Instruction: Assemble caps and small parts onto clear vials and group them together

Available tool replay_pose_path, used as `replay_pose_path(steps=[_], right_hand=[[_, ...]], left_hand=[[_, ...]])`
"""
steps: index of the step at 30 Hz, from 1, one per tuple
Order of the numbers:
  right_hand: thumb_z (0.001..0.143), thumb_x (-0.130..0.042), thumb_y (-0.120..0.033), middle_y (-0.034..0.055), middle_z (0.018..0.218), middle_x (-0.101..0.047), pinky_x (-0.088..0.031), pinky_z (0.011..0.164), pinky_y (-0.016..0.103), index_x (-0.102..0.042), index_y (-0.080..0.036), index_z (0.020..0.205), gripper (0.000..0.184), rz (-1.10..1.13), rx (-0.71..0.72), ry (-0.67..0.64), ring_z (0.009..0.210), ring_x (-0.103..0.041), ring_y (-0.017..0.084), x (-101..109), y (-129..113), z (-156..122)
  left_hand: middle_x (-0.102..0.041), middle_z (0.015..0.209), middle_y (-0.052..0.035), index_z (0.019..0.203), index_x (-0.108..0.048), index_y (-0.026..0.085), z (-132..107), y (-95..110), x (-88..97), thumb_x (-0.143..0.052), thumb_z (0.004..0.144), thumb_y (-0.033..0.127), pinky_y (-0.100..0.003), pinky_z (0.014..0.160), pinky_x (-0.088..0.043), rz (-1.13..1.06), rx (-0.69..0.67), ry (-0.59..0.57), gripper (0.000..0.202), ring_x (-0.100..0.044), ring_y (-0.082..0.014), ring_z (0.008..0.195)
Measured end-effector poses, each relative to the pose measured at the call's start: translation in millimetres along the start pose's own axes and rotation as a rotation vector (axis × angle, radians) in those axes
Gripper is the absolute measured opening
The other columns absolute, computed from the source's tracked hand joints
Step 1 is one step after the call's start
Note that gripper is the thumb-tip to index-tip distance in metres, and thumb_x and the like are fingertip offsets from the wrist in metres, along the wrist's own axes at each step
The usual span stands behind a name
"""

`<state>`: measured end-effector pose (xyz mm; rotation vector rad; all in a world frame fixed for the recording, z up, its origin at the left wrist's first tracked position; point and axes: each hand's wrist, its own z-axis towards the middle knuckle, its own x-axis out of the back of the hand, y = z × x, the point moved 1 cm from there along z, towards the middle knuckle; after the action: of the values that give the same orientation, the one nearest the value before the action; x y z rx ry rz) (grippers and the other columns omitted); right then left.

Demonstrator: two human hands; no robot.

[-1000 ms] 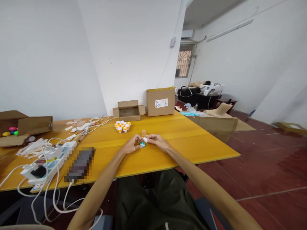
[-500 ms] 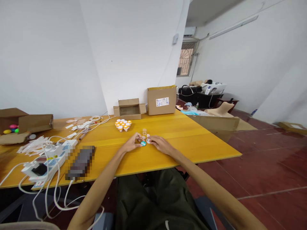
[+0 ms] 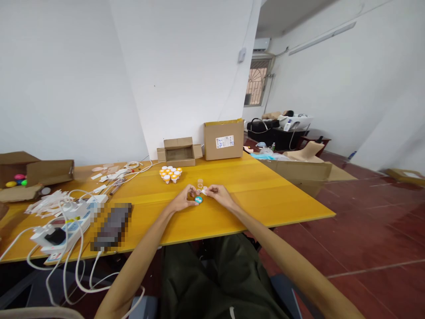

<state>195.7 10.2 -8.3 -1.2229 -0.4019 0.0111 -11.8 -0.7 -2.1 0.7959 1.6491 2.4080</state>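
Observation:
A small round teal disc with a pale mark [image 3: 198, 200] lies flat on the yellow table. My left hand [image 3: 183, 198] is curled at its left side, the thumb against the edge and a fingertip near the top. In my right hand [image 3: 219, 195], thumb and fingers pinch a small white piece [image 3: 204, 192], seen almost edge-on just above the disc. Close behind the fingertips are small white gear-like pieces [image 3: 205, 188], partly covered. A clear little cylinder [image 3: 200, 182] stands just beyond them.
White-and-orange round parts [image 3: 170, 173] stand clustered behind my left hand. An open carton [image 3: 179, 153] and a closed box [image 3: 224, 139] sit at the back. Power strip [image 3: 78, 228], cables and a blurred-out phone [image 3: 113, 226] lie left. The table's edge [image 3: 299, 220] runs along the right front.
My right hand has moved slightly up and left, lifting the white piece from the table and tilting it on edge. My left hand stays by the teal disc.

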Motion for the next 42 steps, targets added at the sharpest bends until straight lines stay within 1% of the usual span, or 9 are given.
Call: replay_pose_path(steps=[2, 4, 7, 11, 19, 24, 31, 35, 42], right_hand=[[0.068, -0.076, -0.054, 0.0027, 0.07, -0.069, -0.05, 0.067, 0.03, -0.067, -0.019, 0.07, 0.036, 0.183, -0.077, -0.023, 0.069, -0.063, 0.017, 0, 2, 3], [0.063, -0.08, -0.055, 0.0035, 0.07, -0.07, -0.051, 0.068, 0.03, -0.068, -0.019, 0.071, 0.039, 0.297, -0.142, -0.059, 0.07, -0.065, 0.017, 0, 2, 4], [0.058, -0.084, -0.054, 0.0037, 0.07, -0.071, -0.051, 0.068, 0.029, -0.068, -0.019, 0.07, 0.04, 0.366, -0.197, -0.09, 0.069, -0.065, 0.016, -1, 0, 4], [0.056, -0.085, -0.053, 0.0024, 0.07, -0.07, -0.05, 0.067, 0.028, -0.068, -0.019, 0.069, 0.04, 0.387, -0.202, -0.09, 0.066, -0.063, 0.014, -4, 0, 5], [0.053, -0.085, -0.053, 0.0002, 0.066, -0.067, -0.048, 0.067, 0.029, -0.069, -0.019, 0.067, 0.04, 0.364, -0.16, -0.07, 0.061, -0.058, 0.013, -8, -1, 4], [0.059, -0.082, -0.051, -0.0008, 0.063, -0.063, -0.046, 0.066, 0.029, -0.068, -0.02, 0.065, 0.035, 0.299, -0.114, -0.03, 0.061, -0.054, 0.013, -11, -3, 0], [0.062, -0.079, -0.051, 0.0007, 0.07, -0.068, -0.048, 0.075, 0.032, -0.069, -0.019, 0.068, 0.034, 0.252, -0.029, 0.017, 0.072, -0.062, 0.018, -20, -3, -6], [0.066, -0.077, -0.049, 0.0015, 0.074, -0.07, -0.05, 0.075, 0.033, -0.069, -0.019, 0.07, 0.031, 0.187, 0.018, 0.036, 0.075, -0.065, 0.02, -24, -3, -8], [0.071, -0.074, -0.041, 0.0024, 0.082, -0.074, -0.054, 0.077, 0.033, -0.069, -0.02, 0.081, 0.023, 0.068, 0.045, 0.047, 0.079, -0.068, 0.02, -29, -5, -11]], left_hand=[[-0.064, 0.094, -0.003, 0.094, -0.055, 0.021, 1, -1, -0.4, -0.085, 0.065, 0.038, -0.034, 0.087, -0.041, 0.005, -0.003, 0.008, 0.045, -0.055, -0.0177, 0.09], [-0.064, 0.091, -0.0023, 0.095, -0.055, 0.021, 1, -3, -0.8, -0.084, 0.065, 0.039, -0.034, 0.087, -0.041, 0.001, -0.003, 0.013, 0.047, -0.055, -0.0178, 0.088], [-0.063, 0.089, -0.0013, 0.096, -0.054, 0.021, 1, -4, -1.2, -0.084, 0.065, 0.041, -0.034, 0.085, -0.04, 0.005, 0.001, 0.011, 0.048, -0.054, -0.0174, 0.086], [-0.063, 0.088, -0.0012, 0.095, -0.053, 0.021, 1, -3, -1.8, -0.084, 0.065, 0.041, -0.033, 0.083, -0.04, 0.008, -0.001, 0.024, 0.047, -0.054, -0.0171, 0.085], [-0.062, 0.088, -0.0004, 0.093, -0.052, 0.022, 2, 1, -3.1, -0.083, 0.065, 0.038, -0.033, 0.083, -0.04, 0.007, 0.001, 0.025, 0.045, -0.053, -0.0167, 0.084], [-0.062, 0.087, -0.0001, 0.093, -0.053, 0.021, 2, 1, -3.6, -0.083, 0.065, 0.035, -0.033, 0.084, -0.042, 0.01, -0.002, 0.035, 0.043, -0.054, -0.0167, 0.084], [-0.06, 0.086, 0.0011, 0.092, -0.053, 0.021, 0, 2, -3.6, -0.083, 0.066, 0.032, -0.033, 0.084, -0.044, -0.008, -0.022, 0.041, 0.041, -0.054, -0.0154, 0.082], [-0.058, 0.086, 0.0016, 0.09, -0.052, 0.021, 1, 2, -3.7, -0.084, 0.064, 0.033, -0.032, 0.082, -0.044, -0.032, -0.028, 0.038, 0.042, -0.054, -0.0148, 0.081], [-0.057, 0.087, 0.0015, 0.093, -0.053, 0.02, 1, -1, -4.2, -0.085, 0.064, 0.036, -0.03, 0.08, -0.044, -0.079, 0.01, 0.016, 0.046, -0.054, -0.0141, 0.08]])
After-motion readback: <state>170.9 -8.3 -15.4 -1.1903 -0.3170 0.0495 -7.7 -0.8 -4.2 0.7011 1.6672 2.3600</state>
